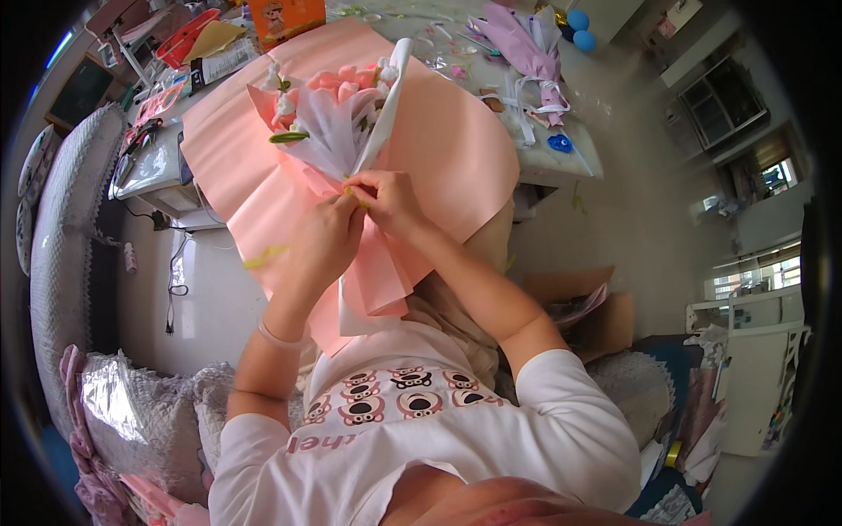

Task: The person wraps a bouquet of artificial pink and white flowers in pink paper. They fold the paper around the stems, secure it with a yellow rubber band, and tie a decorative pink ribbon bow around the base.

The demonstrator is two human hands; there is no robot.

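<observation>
A bouquet of pink and white flowers (342, 82), apparently handmade, lies in white translucent wrap (332, 128) and a large spread of pink wrapping paper (454, 131). My left hand (329, 230) and my right hand (391, 200) meet at the bouquet's gathered neck. Their fingertips pinch a thin yellow-green ribbon (356, 195), partly hidden by the fingers. A blurred loose end of ribbon hangs left of my left wrist. Below the hands, the pink paper tail (385, 283) and a white paper edge reach down to my lap.
On the table (579, 158) rest a purple-wrapped bouquet (526, 56), white ribbon (520, 108) and a blue ribbon roll (560, 143). An orange box (287, 23) and a red basket (187, 39) stand behind. An open cardboard box (605, 322) is at right; a plug cord (172, 289) lies on the floor.
</observation>
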